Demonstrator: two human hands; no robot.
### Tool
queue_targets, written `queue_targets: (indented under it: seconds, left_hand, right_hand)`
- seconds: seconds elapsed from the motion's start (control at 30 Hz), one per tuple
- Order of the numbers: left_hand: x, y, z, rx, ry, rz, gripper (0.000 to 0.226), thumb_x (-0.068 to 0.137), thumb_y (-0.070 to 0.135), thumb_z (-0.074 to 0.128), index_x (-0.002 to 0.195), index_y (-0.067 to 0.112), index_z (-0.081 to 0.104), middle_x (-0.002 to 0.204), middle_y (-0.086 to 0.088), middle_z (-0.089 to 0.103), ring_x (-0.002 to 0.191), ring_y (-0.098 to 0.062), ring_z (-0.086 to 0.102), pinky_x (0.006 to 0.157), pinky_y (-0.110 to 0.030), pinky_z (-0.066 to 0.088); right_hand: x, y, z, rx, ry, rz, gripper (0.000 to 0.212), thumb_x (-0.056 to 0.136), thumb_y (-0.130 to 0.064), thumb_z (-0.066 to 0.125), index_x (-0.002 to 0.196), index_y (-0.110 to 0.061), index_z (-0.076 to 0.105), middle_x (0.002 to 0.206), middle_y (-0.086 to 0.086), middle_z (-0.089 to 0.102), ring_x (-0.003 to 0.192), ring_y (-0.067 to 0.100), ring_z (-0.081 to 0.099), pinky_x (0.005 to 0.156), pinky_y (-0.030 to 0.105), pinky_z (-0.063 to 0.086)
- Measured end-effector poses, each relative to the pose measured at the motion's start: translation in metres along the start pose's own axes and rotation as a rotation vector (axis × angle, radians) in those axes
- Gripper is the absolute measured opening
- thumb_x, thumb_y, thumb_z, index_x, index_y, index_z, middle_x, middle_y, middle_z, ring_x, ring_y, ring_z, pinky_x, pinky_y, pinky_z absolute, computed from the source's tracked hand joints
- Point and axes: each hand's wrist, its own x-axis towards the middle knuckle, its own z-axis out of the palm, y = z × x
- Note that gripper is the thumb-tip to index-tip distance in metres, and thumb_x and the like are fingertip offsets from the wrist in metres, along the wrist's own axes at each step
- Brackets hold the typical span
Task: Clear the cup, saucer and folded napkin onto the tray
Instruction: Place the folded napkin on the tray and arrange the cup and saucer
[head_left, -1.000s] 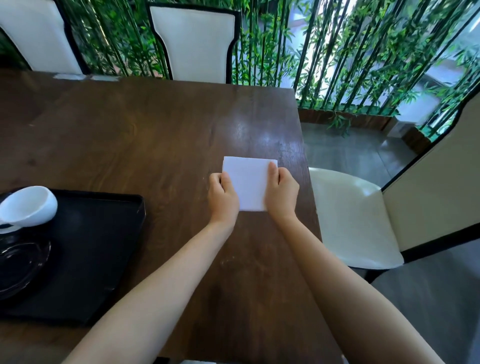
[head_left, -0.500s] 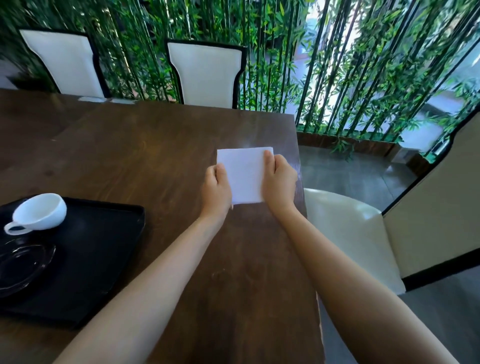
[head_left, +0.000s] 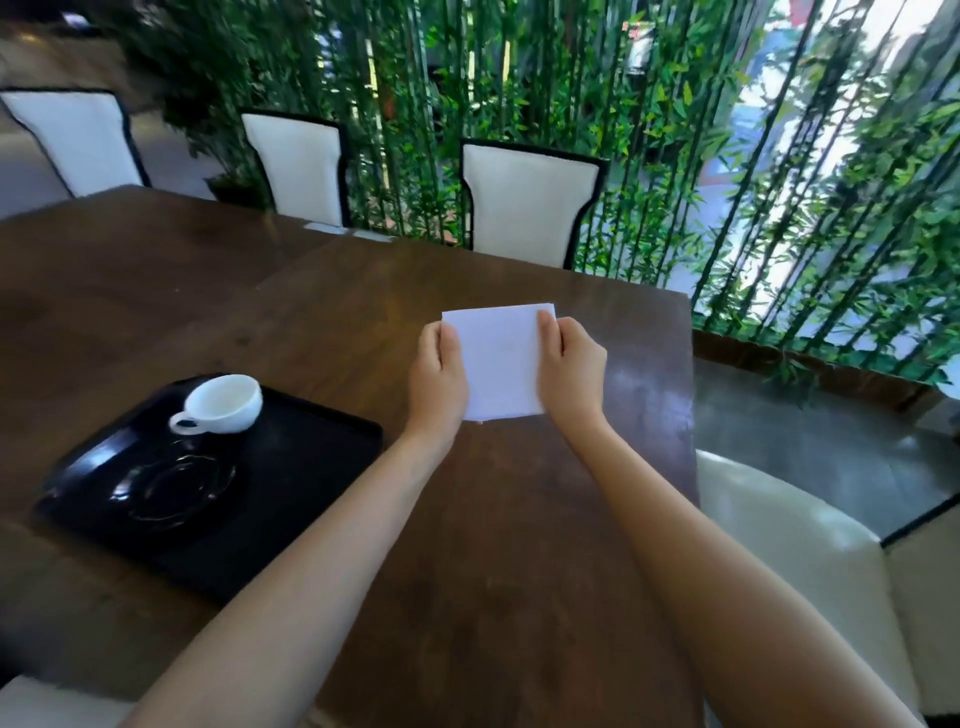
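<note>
A white folded napkin (head_left: 501, 361) is held between both hands above the dark wooden table (head_left: 322, 312). My left hand (head_left: 435, 375) grips its left edge and my right hand (head_left: 570, 368) grips its right edge, thumbs on top. To the left, a black tray (head_left: 306, 457) carries a white cup (head_left: 224, 404) lying tilted with its handle toward me, beside a dark glass saucer (head_left: 174, 488).
Three white chairs with black trim (head_left: 527, 200) stand along the table's far side before a bamboo screen. A cream chair seat (head_left: 795, 561) is close on the right, past the table's right edge.
The napkin has lifted off the table in both hands, which slid further up its side edges. The camera tilted up and to the left, bringing more of the tray and the far chairs into view.
</note>
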Motion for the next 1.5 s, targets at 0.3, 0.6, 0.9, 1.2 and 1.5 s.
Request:
queue_targets:
  seconds: [0.3,0.6,0.9,1.2,1.5]
  left_hand:
    - [0.021,-0.064,-0.116,-0.017,0.240,-0.188,0.025,0.099,0.038,0.027,0.104,0.022,0.046,0.080,0.008,0.051,0.071,-0.008,0.050,0.061,-0.028,0.041]
    - [0.012,-0.160,-0.202,-0.034,0.239,-0.552,0.018,0.099,0.036,0.030,0.101,0.023,0.043,0.092,-0.004,0.058,0.085,-0.022,0.058,0.081,-0.046,0.051]
    - [0.020,-0.201,-0.229,-0.381,0.181,-0.932,0.020,0.093,0.001,0.042,0.107,0.015,0.042,0.112,-0.013,0.056,0.100,-0.031,0.061,0.056,-0.035,0.055]
    - [0.023,-0.223,-0.209,-0.484,0.256,-1.048,0.027,0.084,-0.018,0.045,0.103,0.001,0.048,0.109,-0.018,0.057,0.098,-0.033,0.059,0.071,-0.041,0.053]
    - [0.017,-0.229,-0.214,-0.246,0.250,-1.029,0.047,0.084,-0.009,0.056,0.127,0.004,0.042,0.112,-0.012,0.055,0.100,-0.026,0.060,0.079,-0.034,0.055]
  right_hand:
    - [-0.034,-0.030,0.135,0.004,-0.283,-0.051,0.044,0.096,-0.038,0.042,0.064,-0.007,0.041,0.054,-0.004,0.040,0.048,0.008,0.033,0.044,0.020,0.027]
    - [-0.076,-0.008,0.255,-0.293,-0.678,-0.002,0.044,0.094,-0.042,0.042,0.062,-0.012,0.041,0.057,-0.001,0.046,0.055,0.018,0.042,0.049,0.032,0.028]
    - [-0.092,0.011,0.307,-0.433,-0.954,0.082,0.021,0.097,-0.025,0.043,0.103,-0.014,0.060,0.088,-0.003,0.060,0.082,0.019,0.052,0.063,0.025,0.036]
    - [-0.090,0.037,0.321,-0.533,-1.094,0.078,0.036,0.093,-0.013,0.047,0.128,-0.009,0.051,0.129,0.013,0.048,0.118,0.025,0.046,0.092,0.026,0.034]
    - [-0.092,0.052,0.319,-0.540,-1.101,0.030,0.042,0.093,-0.014,0.049,0.135,-0.013,0.046,0.131,0.012,0.046,0.127,0.029,0.036,0.105,0.037,0.033]
